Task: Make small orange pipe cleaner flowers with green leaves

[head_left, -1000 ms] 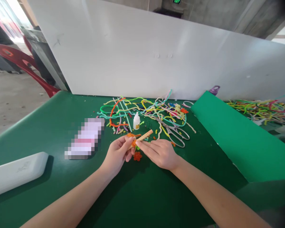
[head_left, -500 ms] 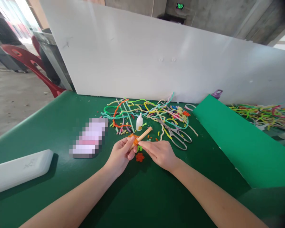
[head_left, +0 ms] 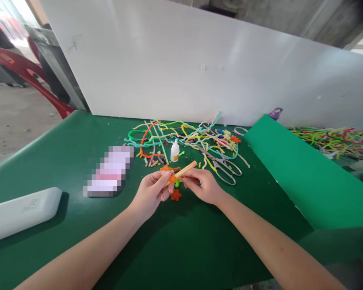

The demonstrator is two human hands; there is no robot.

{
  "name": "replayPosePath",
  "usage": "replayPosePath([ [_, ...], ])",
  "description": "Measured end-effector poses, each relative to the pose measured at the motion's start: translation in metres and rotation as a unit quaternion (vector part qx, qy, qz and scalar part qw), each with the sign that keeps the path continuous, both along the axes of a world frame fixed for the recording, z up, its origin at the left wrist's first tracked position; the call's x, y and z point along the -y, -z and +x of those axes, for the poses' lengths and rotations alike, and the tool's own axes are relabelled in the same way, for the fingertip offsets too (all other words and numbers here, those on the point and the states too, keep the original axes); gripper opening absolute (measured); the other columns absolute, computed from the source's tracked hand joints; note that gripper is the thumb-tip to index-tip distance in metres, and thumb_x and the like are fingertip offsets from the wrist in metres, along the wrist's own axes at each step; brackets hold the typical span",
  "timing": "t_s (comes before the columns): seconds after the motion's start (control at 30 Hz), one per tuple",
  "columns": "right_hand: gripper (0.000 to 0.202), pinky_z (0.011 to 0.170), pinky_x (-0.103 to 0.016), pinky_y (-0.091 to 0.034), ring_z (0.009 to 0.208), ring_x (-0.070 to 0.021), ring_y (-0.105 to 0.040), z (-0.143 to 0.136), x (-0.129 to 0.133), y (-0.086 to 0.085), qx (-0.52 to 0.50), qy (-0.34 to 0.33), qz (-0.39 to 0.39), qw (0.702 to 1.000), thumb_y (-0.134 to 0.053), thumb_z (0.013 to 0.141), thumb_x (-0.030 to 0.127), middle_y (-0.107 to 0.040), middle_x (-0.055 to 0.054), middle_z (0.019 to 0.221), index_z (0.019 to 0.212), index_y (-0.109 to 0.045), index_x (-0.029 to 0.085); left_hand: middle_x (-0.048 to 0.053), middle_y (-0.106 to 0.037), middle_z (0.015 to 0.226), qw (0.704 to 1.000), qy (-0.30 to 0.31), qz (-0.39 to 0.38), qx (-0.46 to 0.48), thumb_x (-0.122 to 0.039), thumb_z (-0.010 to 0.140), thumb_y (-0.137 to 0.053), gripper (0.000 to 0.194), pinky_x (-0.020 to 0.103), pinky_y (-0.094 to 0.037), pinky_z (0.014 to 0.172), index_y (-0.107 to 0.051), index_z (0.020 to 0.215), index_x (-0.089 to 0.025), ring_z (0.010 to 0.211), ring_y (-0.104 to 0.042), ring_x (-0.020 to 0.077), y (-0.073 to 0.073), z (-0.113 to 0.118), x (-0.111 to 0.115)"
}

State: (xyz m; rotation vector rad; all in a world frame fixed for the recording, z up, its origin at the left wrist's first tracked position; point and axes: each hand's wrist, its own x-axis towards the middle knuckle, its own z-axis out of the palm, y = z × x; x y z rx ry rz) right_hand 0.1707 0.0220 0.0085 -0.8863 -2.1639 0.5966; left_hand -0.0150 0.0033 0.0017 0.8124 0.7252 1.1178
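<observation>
My left hand [head_left: 153, 192] is closed around a light wooden stick [head_left: 186, 169], which slants up to the right. An orange pipe cleaner [head_left: 173, 178] is wrapped around the stick by my left thumb. My right hand [head_left: 204, 185] is pinched closed beside the stick, its fingertips at the end of the orange strand; the exact grip is partly hidden. An orange flower shape [head_left: 176, 195] lies just below my hands, with a bright green curled piece [head_left: 178, 183] above it. More orange pipe cleaner [head_left: 166, 167] shows behind my left fingers.
Beyond my hands are a white glue bottle [head_left: 175, 151], scissors [head_left: 224, 166] and tangled coloured pipe cleaners [head_left: 157, 139]. A phone [head_left: 110, 171] and white case [head_left: 24, 213] are left. Green board [head_left: 308, 173] lies right; a white panel [head_left: 169, 68] stands behind.
My right fingers have shifted slightly right, away from the wrapped part, with a bit of orange strand now between. The view has tilted down a little. My left hand still grips the stick.
</observation>
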Motion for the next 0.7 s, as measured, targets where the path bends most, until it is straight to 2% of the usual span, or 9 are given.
replayPosePath([
  [0.13, 0.018, 0.056, -0.022, -0.039, 0.06, -0.0101, -0.052, 0.004, -0.007, -0.004, -0.005, 0.016, -0.036, 0.999, -0.057, 0.085, 0.032, -0.063, -0.002, 0.074, 0.086, -0.067, 0.018, -0.002, -0.057, 0.051, 0.998, 0.039, 0.022, -0.039, -0.032, 0.083, -0.06, 0.023, 0.015, -0.024, 0.038, -0.059, 0.069, -0.014, 0.035, -0.038, 0.001, -0.001, -0.001, 0.001],
  [0.23, 0.018, 0.059, -0.021, -0.04, 0.065, -0.0103, -0.054, 0.008, -0.009, -0.005, -0.009, -0.015, -0.103, 0.995, -0.061, 0.081, 0.034, -0.062, -0.001, 0.074, 0.08, -0.066, 0.017, -0.001, -0.057, 0.05, 0.994, 0.064, 0.042, -0.081, -0.033, 0.082, -0.061, 0.022, 0.017, -0.022, 0.036, -0.061, 0.071, -0.014, 0.033, -0.038, 0.0023, -0.001, -0.001, 0.002],
  [0.37, 0.027, 0.053, -0.02, -0.037, 0.059, -0.0086, -0.048, 0.009, -0.01, -0.004, -0.016, -0.06, -0.203, 0.977, -0.063, 0.078, 0.041, -0.058, 0.0, 0.069, 0.075, -0.063, 0.014, 0.0, -0.058, 0.05, 0.985, 0.104, 0.06, -0.123, -0.034, 0.081, -0.062, 0.025, 0.018, -0.021, 0.034, -0.059, 0.065, -0.014, 0.032, -0.039, 0.0031, -0.002, 0.0, 0.003],
  [0.47, 0.032, 0.046, -0.019, -0.03, 0.052, -0.0063, -0.038, 0.01, -0.011, -0.004, -0.016, -0.041, -0.263, 0.964, -0.068, 0.072, 0.044, -0.049, 0.004, 0.059, 0.067, -0.059, 0.014, 0.0, -0.058, 0.049, 0.982, 0.125, 0.061, -0.127, -0.035, 0.081, -0.061, 0.025, 0.017, -0.022, 0.034, -0.059, 0.067, -0.015, 0.031, -0.038, 0.0032, -0.003, 0.001, 0.005],
  [0.57, 0.035, 0.044, -0.019, -0.023, 0.049, -0.0046, -0.031, 0.012, -0.012, -0.005, -0.006, -0.04, -0.305, 0.951, -0.074, 0.065, 0.042, -0.039, 0.007, 0.052, 0.06, -0.054, 0.013, 0.0, -0.058, 0.048, 0.971, 0.168, 0.068, -0.153, -0.035, 0.08, -0.062, 0.024, 0.017, -0.024, 0.034, -0.061, 0.069, -0.015, 0.031, -0.038, 0.0036, -0.004, 0.0, 0.006],
  [0.7, 0.034, 0.045, -0.019, -0.021, 0.049, -0.0038, -0.029, 0.015, -0.014, -0.006, -0.062, -0.084, -0.348, 0.932, -0.077, 0.062, 0.035, -0.038, 0.008, 0.054, 0.061, -0.051, 0.014, 0.0, -0.058, 0.049, 0.953, 0.199, 0.087, -0.21, -0.034, 0.079, -0.063, 0.022, 0.017, -0.026, 0.036, -0.06, 0.067, -0.015, 0.033, -0.039, 0.0046, -0.008, 0.0, 0.008],
])
